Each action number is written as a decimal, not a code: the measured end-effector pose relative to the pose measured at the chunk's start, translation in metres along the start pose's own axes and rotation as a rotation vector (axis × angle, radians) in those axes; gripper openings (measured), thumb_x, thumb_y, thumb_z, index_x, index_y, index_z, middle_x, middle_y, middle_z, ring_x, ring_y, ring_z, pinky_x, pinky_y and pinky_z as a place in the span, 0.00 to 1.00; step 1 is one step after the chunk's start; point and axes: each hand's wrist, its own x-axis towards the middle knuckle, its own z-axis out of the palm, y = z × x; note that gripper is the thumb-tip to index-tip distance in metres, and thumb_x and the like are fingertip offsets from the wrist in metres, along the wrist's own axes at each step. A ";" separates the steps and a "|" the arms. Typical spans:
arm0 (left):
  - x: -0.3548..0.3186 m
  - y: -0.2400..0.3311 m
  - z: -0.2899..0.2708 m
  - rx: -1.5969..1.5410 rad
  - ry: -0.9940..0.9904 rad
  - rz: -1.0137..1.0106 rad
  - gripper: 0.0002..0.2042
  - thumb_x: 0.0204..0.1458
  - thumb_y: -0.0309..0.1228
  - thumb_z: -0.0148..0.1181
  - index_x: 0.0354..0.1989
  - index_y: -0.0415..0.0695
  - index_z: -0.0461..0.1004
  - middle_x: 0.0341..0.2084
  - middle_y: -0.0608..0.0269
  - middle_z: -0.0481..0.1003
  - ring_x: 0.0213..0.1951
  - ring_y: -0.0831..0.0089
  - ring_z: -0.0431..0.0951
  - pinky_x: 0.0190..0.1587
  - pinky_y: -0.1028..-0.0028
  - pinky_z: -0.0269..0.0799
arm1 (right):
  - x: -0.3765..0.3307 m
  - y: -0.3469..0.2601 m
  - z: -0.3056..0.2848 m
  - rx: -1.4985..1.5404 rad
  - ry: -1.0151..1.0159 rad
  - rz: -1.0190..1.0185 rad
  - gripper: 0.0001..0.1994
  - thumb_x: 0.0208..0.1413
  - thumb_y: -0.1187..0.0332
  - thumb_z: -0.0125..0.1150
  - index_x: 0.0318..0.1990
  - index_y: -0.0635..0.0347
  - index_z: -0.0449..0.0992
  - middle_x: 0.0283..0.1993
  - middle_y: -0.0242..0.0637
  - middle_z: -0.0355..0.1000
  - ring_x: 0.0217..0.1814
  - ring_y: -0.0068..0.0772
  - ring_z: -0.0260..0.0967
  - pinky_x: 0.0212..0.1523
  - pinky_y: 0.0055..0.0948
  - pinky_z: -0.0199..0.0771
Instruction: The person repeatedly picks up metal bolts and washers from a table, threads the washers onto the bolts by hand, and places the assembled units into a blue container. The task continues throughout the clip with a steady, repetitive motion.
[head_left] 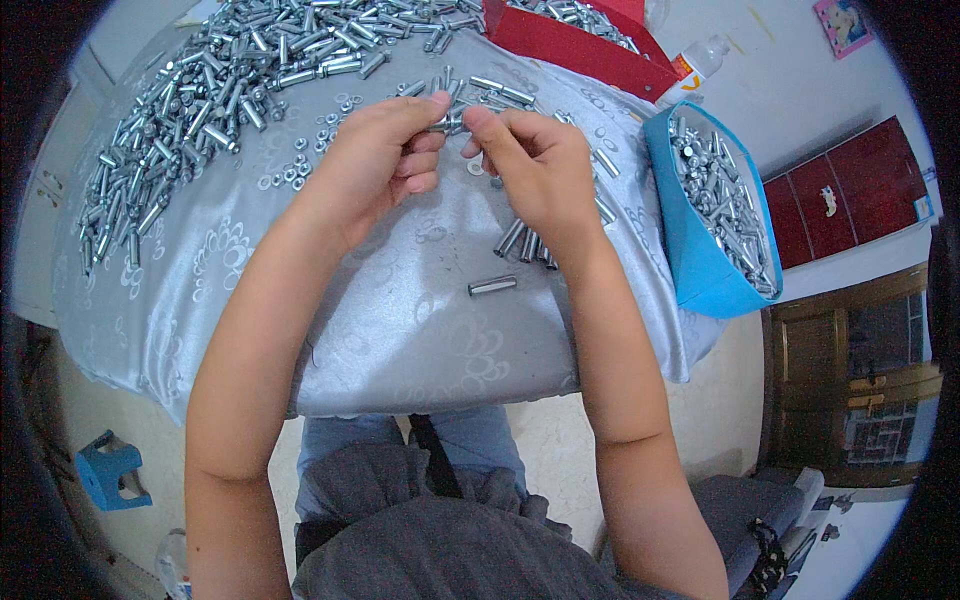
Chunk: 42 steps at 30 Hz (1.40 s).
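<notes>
Between the fingertips of both hands is a small shiny metal anchor bolt (453, 122), held sideways over the table and partly hidden by the fingers. My left hand (385, 155) pinches its left end, the other fingers curled in. My right hand (540, 165) grips the right end with thumb and forefinger. Loose nuts (296, 172) and washers lie beside my left wrist. Under and past my right hand are several metal sleeves (510, 238), and one single sleeve (492, 285) lies nearer to me.
A big heap of anchor bolts (190, 120) spreads over the table's left and far side. At the far right stands a red box (580, 45) of parts, beside a plastic bottle (695, 68). A blue bin (690, 250) full of bolts sits at the right edge. A blue stool (112, 470) stands on the floor.
</notes>
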 end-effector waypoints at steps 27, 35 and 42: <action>0.000 -0.002 0.001 0.033 0.002 -0.032 0.10 0.49 0.35 0.53 0.23 0.47 0.61 0.13 0.76 0.55 0.13 0.88 0.51 0.13 0.84 0.46 | -0.001 -0.003 -0.007 -0.195 0.061 -0.363 0.14 0.41 0.71 0.62 0.38 0.58 0.71 0.29 0.35 0.68 0.24 0.28 0.64 0.26 0.21 0.66; -0.001 -0.001 0.003 0.033 -0.011 -0.037 0.10 0.50 0.37 0.53 0.25 0.46 0.62 0.14 0.76 0.56 0.14 0.87 0.52 0.14 0.84 0.47 | 0.000 0.004 -0.003 -0.160 0.022 -0.456 0.13 0.42 0.74 0.62 0.38 0.60 0.71 0.31 0.32 0.70 0.32 0.21 0.68 0.32 0.19 0.69; -0.003 -0.003 0.007 0.104 -0.019 0.070 0.10 0.51 0.37 0.52 0.26 0.47 0.61 0.14 0.75 0.56 0.14 0.87 0.51 0.15 0.84 0.47 | -0.001 0.002 -0.004 -0.195 0.004 -0.505 0.07 0.47 0.72 0.54 0.33 0.62 0.67 0.29 0.42 0.65 0.30 0.41 0.65 0.31 0.32 0.65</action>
